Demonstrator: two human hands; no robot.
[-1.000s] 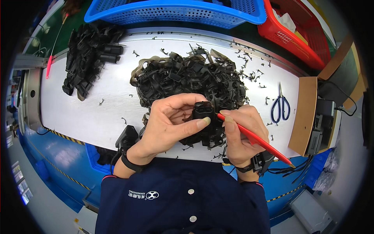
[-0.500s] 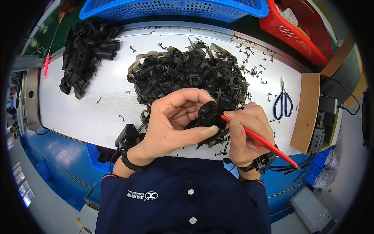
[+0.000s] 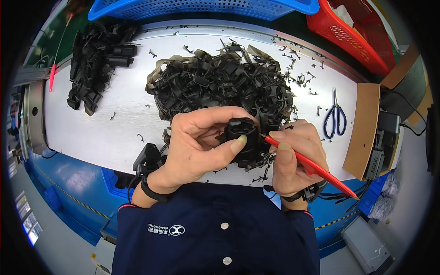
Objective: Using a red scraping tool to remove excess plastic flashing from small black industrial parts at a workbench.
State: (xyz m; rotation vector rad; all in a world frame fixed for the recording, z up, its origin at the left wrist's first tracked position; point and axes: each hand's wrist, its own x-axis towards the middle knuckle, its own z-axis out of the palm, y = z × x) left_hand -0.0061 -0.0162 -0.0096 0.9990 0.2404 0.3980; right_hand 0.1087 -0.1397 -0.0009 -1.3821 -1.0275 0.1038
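Left hand [image 3: 195,144] pinching a black plastic part [image 3: 240,130], thumb across its near face, index finger curled round behind; part is up at the near edge of the big pile of black parts [image 3: 215,87], roughly mid-table; right hand [image 3: 298,158] closed on a slim red tool [image 3: 318,168], thumb and fingers pinching it close to its tip, back end slanting down to the right; tip sits right beside the part's right side (touching or not, too small to tell); dark wristbands on both wrists.

Around them: white table [image 3: 110,140] under it all; second black pile [image 3: 94,66] at far left, with a red-handled tool [image 3: 52,78] beside it, thin shaft pointing away; small black scraps [image 3: 300,80] scattered mostly right of the big pile; scissors [image 3: 335,121] with dark blue handles, lying right of the scraps, blades pointing away; cardboard box [image 3: 362,133] at the right end; blue basket [image 3: 192,7] and red basket [image 3: 353,43] along the far side.
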